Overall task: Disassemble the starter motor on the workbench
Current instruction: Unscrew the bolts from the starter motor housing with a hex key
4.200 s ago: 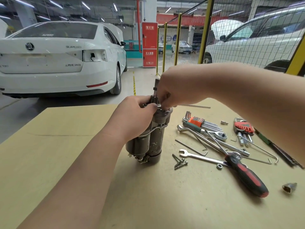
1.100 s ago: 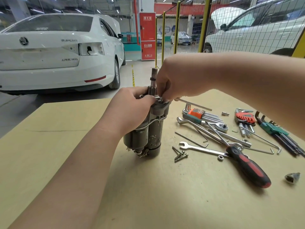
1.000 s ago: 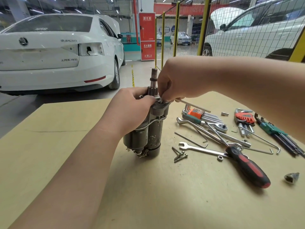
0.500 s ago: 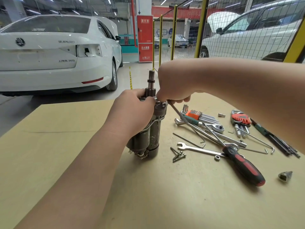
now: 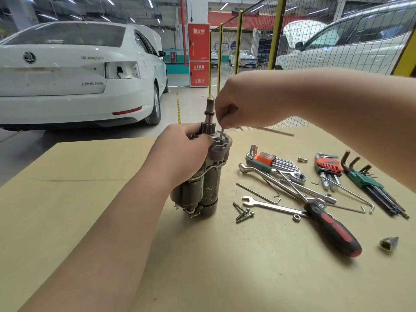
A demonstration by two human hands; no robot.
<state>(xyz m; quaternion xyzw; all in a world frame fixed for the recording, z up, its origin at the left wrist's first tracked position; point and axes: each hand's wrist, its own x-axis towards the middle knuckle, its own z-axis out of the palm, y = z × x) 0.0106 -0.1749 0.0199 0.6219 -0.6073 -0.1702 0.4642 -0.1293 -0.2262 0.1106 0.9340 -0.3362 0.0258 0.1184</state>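
Note:
The grey starter motor (image 5: 202, 190) stands upright on the wooden workbench (image 5: 90, 199), its pinion gear and shaft (image 5: 209, 113) pointing up. My left hand (image 5: 182, 152) grips the motor's upper housing just below the pinion. My right hand (image 5: 238, 109) is raised above the motor's top and pinches an L-shaped hex key (image 5: 267, 129). The key's short end points down at the top face of the housing, and its long arm sticks out to the right.
Right of the motor lie loose screws (image 5: 243, 213), a spanner (image 5: 270, 204), a ratchet (image 5: 290, 174), hex key sets (image 5: 270, 159) (image 5: 328, 166) (image 5: 371, 185), a red-black screwdriver (image 5: 333, 228), a nut (image 5: 296, 217) and a socket (image 5: 388, 243). Beyond the bench stand a white car (image 5: 67, 73) and a yellow mesh fence (image 5: 279, 41).
My right hand has lifted from the motor's top, and the hex key's long arm has swung from pointing down-right to level. My left hand keeps its grip on the housing.

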